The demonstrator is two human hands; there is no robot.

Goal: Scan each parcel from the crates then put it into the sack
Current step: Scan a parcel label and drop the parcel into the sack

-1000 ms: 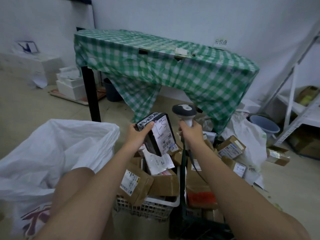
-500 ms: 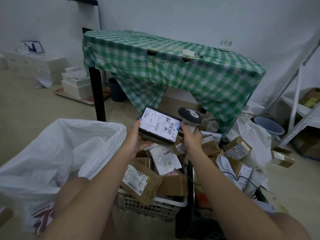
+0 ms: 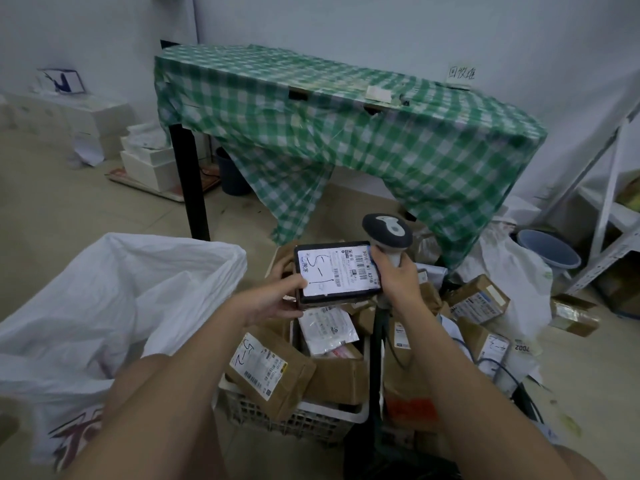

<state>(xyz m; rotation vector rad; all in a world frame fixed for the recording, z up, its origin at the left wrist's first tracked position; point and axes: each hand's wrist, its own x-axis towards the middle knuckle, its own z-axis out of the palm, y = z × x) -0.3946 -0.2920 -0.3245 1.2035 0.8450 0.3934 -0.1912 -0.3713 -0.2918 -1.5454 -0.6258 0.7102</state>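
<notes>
The parcel (image 3: 337, 273), a dark flat one, lay label-up over the crates, my left hand (image 3: 273, 301) gripping its near-left edge. My right hand (image 3: 398, 275) was curled round the scanner (image 3: 387, 233) handle, touching the parcel's right end. I judged the scan was in hand, the drop into the sack (image 3: 138, 289) not yet made. The white crate (image 3: 311, 415) below held many brown parcels, and more lay on the floor to the right, so much work remained. The sack stood open at my left; its contents were hidden.

Dark parcel (image 3: 337, 271) label-up above full white crate (image 3: 294, 415), open white sack (image 3: 114, 306) left
</notes>
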